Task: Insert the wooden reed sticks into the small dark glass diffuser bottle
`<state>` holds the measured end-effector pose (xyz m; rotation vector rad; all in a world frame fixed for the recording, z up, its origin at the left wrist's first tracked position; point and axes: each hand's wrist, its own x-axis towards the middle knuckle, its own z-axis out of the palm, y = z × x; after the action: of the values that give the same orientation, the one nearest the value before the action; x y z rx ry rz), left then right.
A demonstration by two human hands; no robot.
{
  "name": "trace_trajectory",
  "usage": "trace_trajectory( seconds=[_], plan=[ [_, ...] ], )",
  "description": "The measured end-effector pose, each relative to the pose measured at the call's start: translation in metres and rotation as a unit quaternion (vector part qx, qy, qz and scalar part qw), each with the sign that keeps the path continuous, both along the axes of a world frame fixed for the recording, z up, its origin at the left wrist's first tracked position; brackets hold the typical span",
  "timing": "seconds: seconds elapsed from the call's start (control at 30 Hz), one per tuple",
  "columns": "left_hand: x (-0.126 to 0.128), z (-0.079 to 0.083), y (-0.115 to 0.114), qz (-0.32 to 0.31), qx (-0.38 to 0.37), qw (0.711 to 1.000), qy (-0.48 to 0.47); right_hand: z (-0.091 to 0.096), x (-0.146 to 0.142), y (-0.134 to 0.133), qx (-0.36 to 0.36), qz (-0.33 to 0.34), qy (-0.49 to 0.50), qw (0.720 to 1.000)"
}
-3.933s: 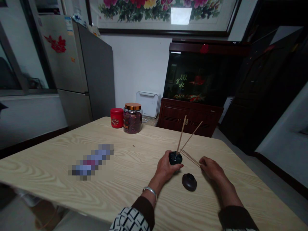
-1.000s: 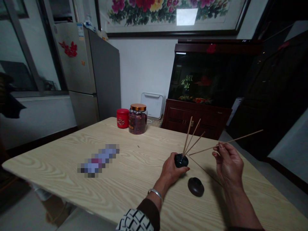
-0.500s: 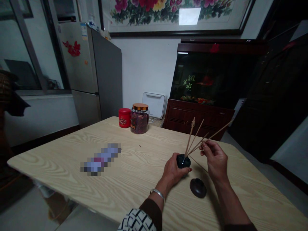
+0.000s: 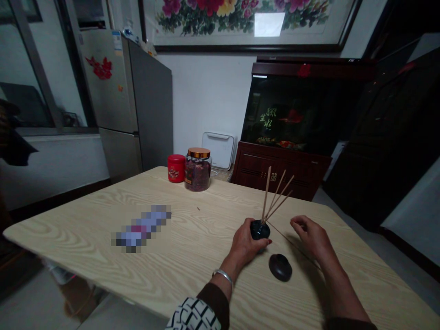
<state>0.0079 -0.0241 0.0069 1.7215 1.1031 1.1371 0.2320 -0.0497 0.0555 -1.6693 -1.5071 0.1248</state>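
Four thin wooden sticks (image 4: 266,192) are seen fanning upward from the top of a small, dark, glossy pot (image 4: 259,230). The pot is enclosed by the left hand (image 4: 244,240), with the fingers wrapped around its side, near the front right of a pale wood-grain bench (image 4: 85,229). Whether the pot touches the bench cannot be told. A silver bangle (image 4: 223,276) is worn on the left wrist, and a dark cuff and a black-and-white patterned sleeve (image 4: 192,316) are visible below it.

The right hand (image 4: 309,237) is held just to the right of the pot, its fingers loosely curled and not pinching anything visible. A fifth thin stick (image 4: 292,244) appears to slant from the pot's base toward the area beneath this hand. A dark rounded lid (image 4: 280,267) is placed on the bench between the two hands, nearer the viewer.

Farther back on the bench, a red tin (image 4: 176,168) is set beside a glass jar of dried red petals (image 4: 197,174) with a copper-coloured lid. A pixelated object (image 4: 140,229) lies to the left and cannot be identified. Beyond the bench, a fish tank (image 4: 292,114) stands on a dark wooden cabinet (image 4: 275,176).
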Motion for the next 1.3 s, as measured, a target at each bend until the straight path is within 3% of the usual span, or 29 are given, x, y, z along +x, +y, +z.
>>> trace_trajectory(
  seconds=[0.17,0.27,0.43,0.57,0.67,0.7,0.77,0.87,0.97,1.03,1.3],
  plan=[
    [0.000,0.001,0.000,-0.003,0.001,1.000,0.003,-0.026,0.037,-0.004,-0.212,-0.044,-0.143,0.966],
    [0.000,0.002,-0.001,-0.004,0.000,1.000,0.001,-0.034,0.039,-0.001,-0.253,-0.041,-0.163,0.953],
    [0.000,0.001,-0.002,-0.007,0.002,1.000,-0.006,-0.037,0.038,0.002,-0.255,-0.031,-0.163,0.952],
    [-0.001,0.002,-0.002,-0.007,-0.002,1.000,-0.008,-0.029,0.036,0.001,-0.170,-0.040,-0.094,0.980],
    [-0.001,0.005,-0.003,-0.010,-0.010,1.000,-0.009,-0.014,0.029,0.001,-0.027,-0.029,0.100,0.994],
    [-0.002,0.006,-0.003,-0.010,-0.010,1.000,-0.010,-0.009,0.025,0.000,0.018,-0.017,0.188,0.982],
    [-0.001,0.006,-0.003,-0.007,-0.006,1.000,-0.012,0.003,0.016,0.000,0.087,0.016,0.355,0.931],
    [-0.001,0.003,-0.002,0.000,-0.004,1.000,-0.008,0.018,0.000,-0.003,0.142,0.058,0.500,0.853],
    [0.000,0.000,0.000,-0.002,-0.002,1.000,-0.007,0.028,-0.014,-0.005,0.181,0.049,0.550,0.814],
    [0.001,-0.001,0.001,-0.004,-0.001,1.000,-0.008,0.032,-0.023,-0.006,0.206,0.049,0.551,0.807],
    [0.000,0.001,0.001,-0.004,-0.004,1.000,-0.004,0.032,-0.051,-0.001,0.235,0.085,0.465,0.849]
  ],
)
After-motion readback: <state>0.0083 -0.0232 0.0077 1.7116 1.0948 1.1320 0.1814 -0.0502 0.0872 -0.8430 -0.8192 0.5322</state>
